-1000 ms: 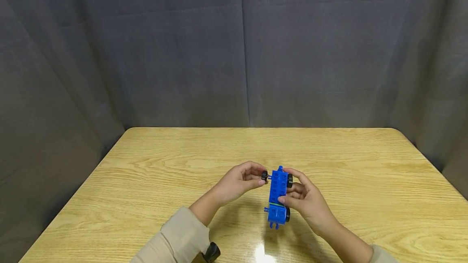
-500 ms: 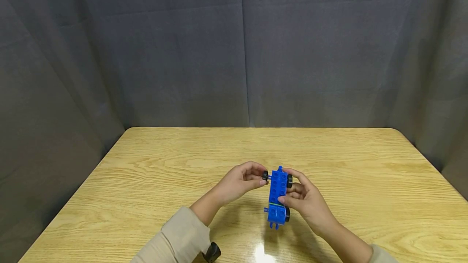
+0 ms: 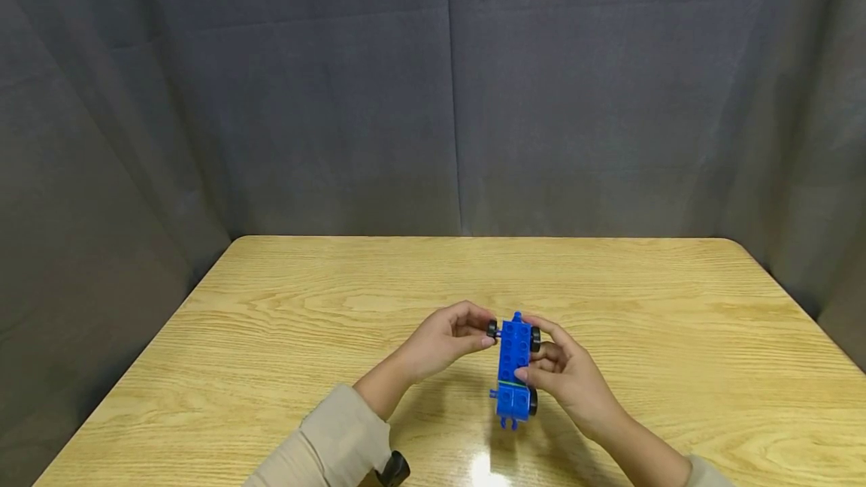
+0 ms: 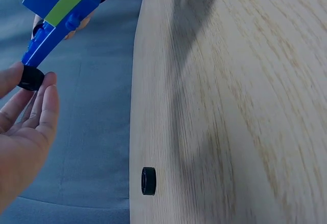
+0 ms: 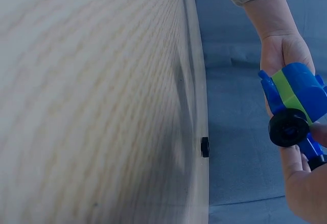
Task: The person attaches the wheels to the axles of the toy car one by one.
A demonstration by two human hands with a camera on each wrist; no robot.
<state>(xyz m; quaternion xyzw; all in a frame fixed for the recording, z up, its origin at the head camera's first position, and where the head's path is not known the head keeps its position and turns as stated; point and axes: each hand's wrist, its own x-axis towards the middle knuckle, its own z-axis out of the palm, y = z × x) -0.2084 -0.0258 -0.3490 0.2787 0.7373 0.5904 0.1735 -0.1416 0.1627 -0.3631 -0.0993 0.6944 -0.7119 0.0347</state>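
A blue toy vehicle with a thin green band is held above the table. My right hand grips it from the right side, thumb on the blue body. Two black wheels sit on that side; the rear one shows large in the right wrist view. On the left side, my left hand pinches a small black wheel at the end of the far axle. The nearer left axle is bare. How far the pinched wheel sits on its axle I cannot tell.
A loose black wheel stands on its tread on the wooden table, close to the table's edge. Grey cloth hangs behind and at both sides. A black wrist camera is on the left sleeve.
Both hands and the vehicle have dropped very slightly in the head view. The pinched wheel has shifted a little to the right, towards the body.
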